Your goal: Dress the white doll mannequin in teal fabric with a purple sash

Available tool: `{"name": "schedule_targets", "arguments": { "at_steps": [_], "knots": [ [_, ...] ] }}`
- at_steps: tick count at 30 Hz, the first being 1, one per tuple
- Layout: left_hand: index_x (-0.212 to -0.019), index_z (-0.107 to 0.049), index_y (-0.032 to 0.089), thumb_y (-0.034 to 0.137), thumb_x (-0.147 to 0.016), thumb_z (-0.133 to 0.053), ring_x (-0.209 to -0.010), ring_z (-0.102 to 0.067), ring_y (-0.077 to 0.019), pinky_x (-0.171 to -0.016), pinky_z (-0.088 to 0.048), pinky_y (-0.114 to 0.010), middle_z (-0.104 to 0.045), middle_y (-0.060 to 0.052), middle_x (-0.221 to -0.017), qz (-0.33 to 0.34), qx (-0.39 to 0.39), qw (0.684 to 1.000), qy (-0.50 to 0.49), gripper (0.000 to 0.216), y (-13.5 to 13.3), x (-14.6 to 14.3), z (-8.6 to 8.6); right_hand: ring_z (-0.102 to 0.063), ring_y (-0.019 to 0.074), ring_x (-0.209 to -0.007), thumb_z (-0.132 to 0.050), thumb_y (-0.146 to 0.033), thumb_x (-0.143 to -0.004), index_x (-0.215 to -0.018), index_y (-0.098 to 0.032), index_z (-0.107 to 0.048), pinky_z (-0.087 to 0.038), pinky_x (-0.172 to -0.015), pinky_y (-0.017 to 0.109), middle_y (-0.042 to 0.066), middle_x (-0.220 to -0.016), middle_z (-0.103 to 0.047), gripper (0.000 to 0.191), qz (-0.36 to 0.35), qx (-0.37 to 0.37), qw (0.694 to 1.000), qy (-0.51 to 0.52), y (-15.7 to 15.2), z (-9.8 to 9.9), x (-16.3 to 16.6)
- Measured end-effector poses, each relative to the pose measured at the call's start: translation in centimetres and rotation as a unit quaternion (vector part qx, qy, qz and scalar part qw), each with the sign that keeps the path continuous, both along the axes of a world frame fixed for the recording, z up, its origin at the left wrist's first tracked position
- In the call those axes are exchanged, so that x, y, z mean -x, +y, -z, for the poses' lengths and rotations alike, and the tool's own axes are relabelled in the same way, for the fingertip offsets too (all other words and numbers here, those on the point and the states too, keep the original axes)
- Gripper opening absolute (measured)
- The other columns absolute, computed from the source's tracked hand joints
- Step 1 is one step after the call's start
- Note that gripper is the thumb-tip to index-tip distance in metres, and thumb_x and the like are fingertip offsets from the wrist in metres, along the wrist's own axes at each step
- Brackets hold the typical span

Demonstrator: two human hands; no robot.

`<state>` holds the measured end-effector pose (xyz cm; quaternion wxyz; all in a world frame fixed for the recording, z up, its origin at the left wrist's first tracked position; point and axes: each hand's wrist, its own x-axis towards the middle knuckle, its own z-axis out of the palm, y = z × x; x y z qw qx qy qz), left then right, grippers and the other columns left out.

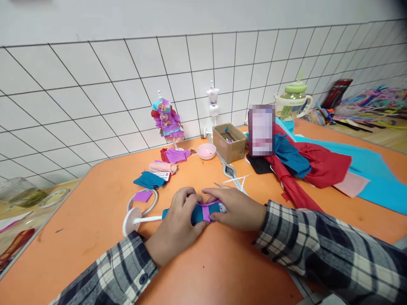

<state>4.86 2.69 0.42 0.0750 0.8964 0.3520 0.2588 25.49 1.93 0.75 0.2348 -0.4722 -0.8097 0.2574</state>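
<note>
A small doll mannequin lies on its side on the orange table, its white stand [132, 222] pointing left. Teal cloth [197, 214] wraps its body, and a purple strip [206, 211] runs around the upper part. My left hand [181, 218] is closed round the teal middle, fingers over the top. At the other end, my right hand [233, 207] pinches the purple strip near the mannequin's white top, thumb below and fingers above. Both palms hide parts of the mannequin. A roll of tape [154, 203] with a purple scrap [142, 196] inside its ring lies beyond the stand.
Behind stand a dressed mannequin [167, 120], a bare white mannequin [213, 101], a pink bowl [206, 151] and a cardboard box [233, 148]. Scissors [229, 171] lie beyond my right hand. Red cloth [324, 163], blue cloth [381, 169] and a blurred upright screen [261, 130] are at right.
</note>
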Motion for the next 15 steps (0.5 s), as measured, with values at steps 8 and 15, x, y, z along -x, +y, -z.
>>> {"name": "schedule_targets", "arguments": {
  "at_steps": [8, 15],
  "knots": [
    [-0.095, -0.051, 0.017, 0.02, -0.083, -0.066, -0.095, -0.055, -0.0221, -0.08, -0.051, -0.037, -0.053, -0.009, -0.104, 0.017, -0.054, 0.998, -0.003, 0.02, -0.42, 0.13, 0.54, -0.063, 0.0233, -0.097, -0.067, -0.021, -0.076, -0.107, -0.018, -0.07, -0.043, -0.09, 0.037, 0.005, -0.103, -0.073, 0.031, -0.008, -0.029, 0.999, -0.024, -0.15, -0.3, 0.22],
    [-0.092, -0.058, 0.018, 0.022, -0.086, -0.064, -0.085, -0.057, -0.0184, -0.074, -0.051, -0.032, -0.055, -0.006, -0.096, 0.046, -0.038, 0.998, 0.006, 0.01, -0.18, 0.18, 0.28, -0.067, 0.0212, -0.093, -0.065, -0.026, -0.079, -0.113, -0.022, -0.063, -0.046, -0.079, 0.033, 0.0, -0.101, -0.075, 0.034, 0.042, 0.028, 0.999, 0.012, -0.24, -0.48, -0.02]
  ]
}}
